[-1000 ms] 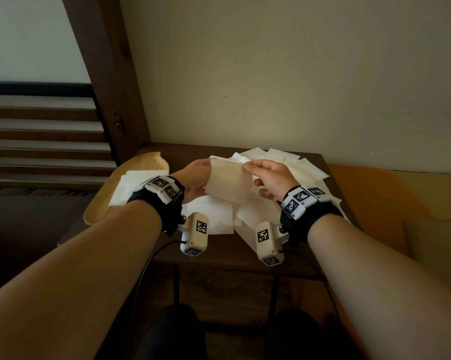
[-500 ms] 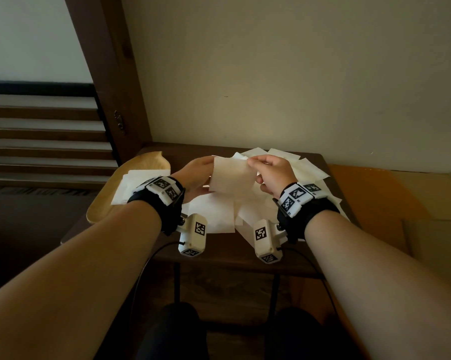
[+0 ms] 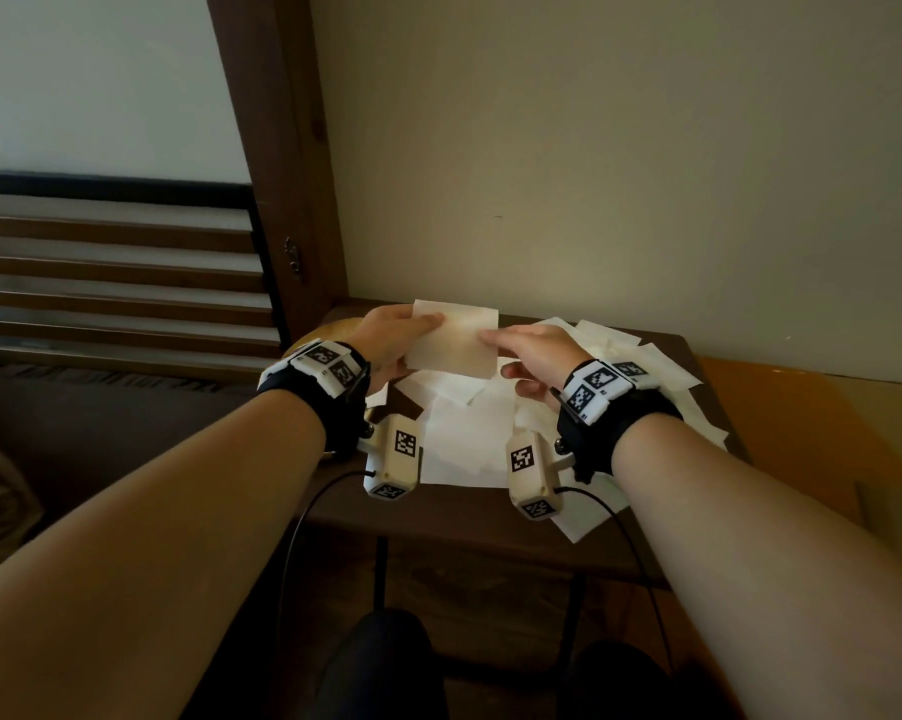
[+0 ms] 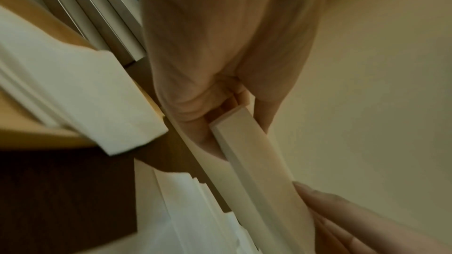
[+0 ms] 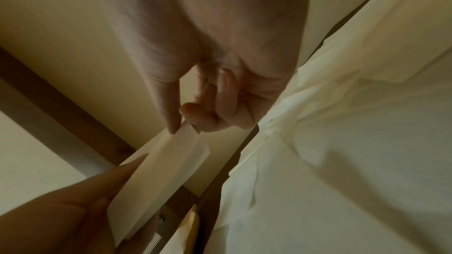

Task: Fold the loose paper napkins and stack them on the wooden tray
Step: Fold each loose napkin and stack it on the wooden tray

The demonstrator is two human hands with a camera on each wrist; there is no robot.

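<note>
- The left hand is pinching the left edge of a folded napkin, thumb lying across the near face and fingers curled behind it; the left wrist view is showing that grip closed on the paper's end.
- The right hand is gripping the napkin's right edge between thumb and forefinger, its other fingers curled in loosely.
- The napkin is hanging in the air above the table, over the pile of loose napkins, its long axis running side to side between the two hands and its face turned toward the person.
- The wooden tray is lying left of the napkin, just beyond the left hand, with a stack of folded napkins already resting on it. That is making the left hand the nearer one for carrying the napkin over; the right hand would be reaching across.
- Against the earlier frames, the napkin is sitting higher and further left over the pile, and it is looking flatter and squarer, so the fold is likely finished or nearly so.
- Most of the tray is now hiding behind the left wrist in the head view, where it was showing plainly a second ago.
</note>
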